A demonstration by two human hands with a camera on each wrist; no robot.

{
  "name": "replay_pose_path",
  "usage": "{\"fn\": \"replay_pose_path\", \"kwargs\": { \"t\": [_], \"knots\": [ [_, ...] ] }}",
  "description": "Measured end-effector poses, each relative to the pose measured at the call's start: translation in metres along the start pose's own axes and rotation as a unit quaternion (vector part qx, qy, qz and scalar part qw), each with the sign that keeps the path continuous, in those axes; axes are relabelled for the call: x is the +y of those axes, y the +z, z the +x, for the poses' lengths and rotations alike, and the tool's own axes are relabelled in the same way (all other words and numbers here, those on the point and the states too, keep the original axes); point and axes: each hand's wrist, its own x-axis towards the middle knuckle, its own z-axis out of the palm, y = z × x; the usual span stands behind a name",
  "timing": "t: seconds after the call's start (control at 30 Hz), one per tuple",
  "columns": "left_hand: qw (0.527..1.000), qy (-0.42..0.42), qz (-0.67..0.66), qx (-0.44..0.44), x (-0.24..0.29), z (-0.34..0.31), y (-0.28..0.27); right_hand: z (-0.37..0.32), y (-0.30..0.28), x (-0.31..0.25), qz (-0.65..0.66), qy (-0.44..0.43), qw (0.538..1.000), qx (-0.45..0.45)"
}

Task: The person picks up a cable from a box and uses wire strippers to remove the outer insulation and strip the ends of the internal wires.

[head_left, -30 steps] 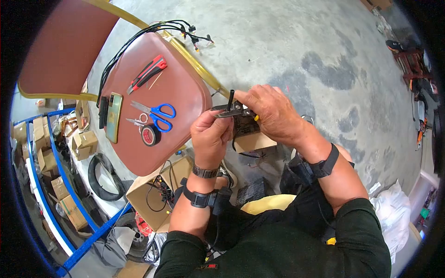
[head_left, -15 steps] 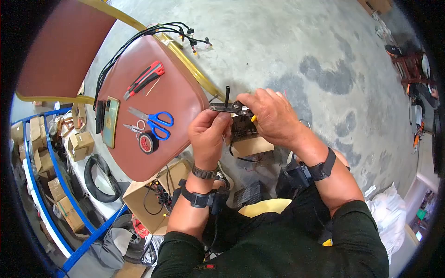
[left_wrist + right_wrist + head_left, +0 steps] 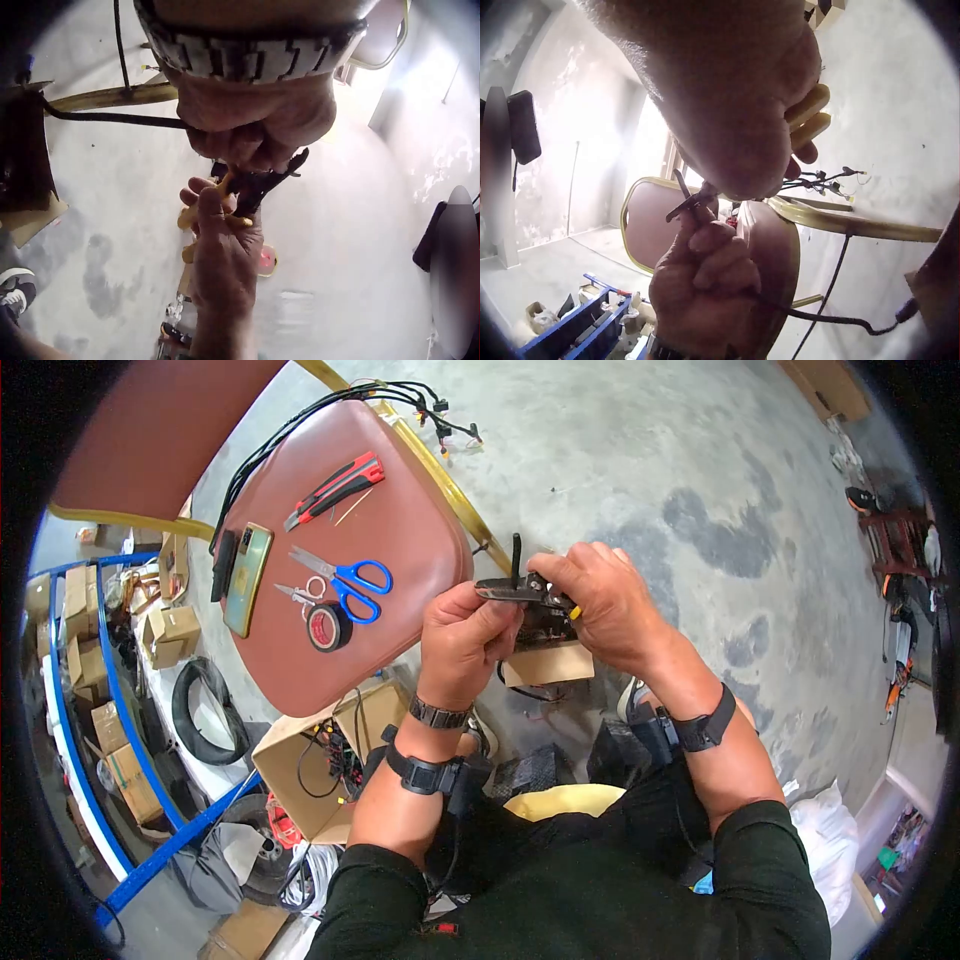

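In the head view, my left hand (image 3: 462, 645) pinches a black cable (image 3: 516, 555) between thumb and fingers, its short end standing upright. My right hand (image 3: 618, 605) grips wire strippers (image 3: 508, 592) whose dark jaws lie across the cable just above the left thumb. In the left wrist view the tool's yellow handles (image 3: 238, 222) show inside the right palm. Seen from the right wrist, the cable (image 3: 840, 319) trails out of the left fist toward a cardboard box. The exact bite of the jaws on the cable is hidden by fingers.
A brown padded chair (image 3: 270, 630) beside my left hand bears blue scissors (image 3: 350, 590), a red utility knife (image 3: 335, 488), black tape (image 3: 330, 628), a phone (image 3: 248, 580) and a cable bundle (image 3: 300, 422). Below stands a cardboard box (image 3: 285, 760) with wires; blue shelving (image 3: 115, 700) is at left.
The head view has shifted slightly. Both hands keep their holds on the cable and the wire strippers, with the jaws still across the cable.
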Motion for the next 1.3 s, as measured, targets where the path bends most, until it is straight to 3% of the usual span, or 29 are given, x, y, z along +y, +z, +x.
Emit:
{"fn": "replay_pose_path", "kwargs": {
  "t": [0.23, 0.7, 0.8, 1.13, 1.3],
  "knots": [
    [0.980, 0.098, 0.137, 0.106, -0.006, -0.003, 0.009, -0.003, 0.007, -0.007, -0.010, 0.047, 0.999, -0.015],
    [0.999, 0.010, -0.046, -0.026, -0.001, -0.010, -0.001, -0.006, 0.009, -0.006, 0.069, -0.064, 0.994, 0.048],
    [1.000, 0.006, -0.019, -0.022, -0.001, -0.011, -0.003, -0.006, 0.000, -0.009, 0.038, -0.027, 0.999, 0.002],
    [0.990, 0.090, 0.088, 0.059, -0.007, -0.005, 0.002, -0.007, 0.002, -0.009, 0.022, 0.035, 0.999, -0.024],
    [0.981, 0.085, 0.144, 0.098, -0.006, -0.006, 0.004, -0.006, 0.007, -0.013, 0.028, 0.067, 0.996, -0.056]
  ]
}}
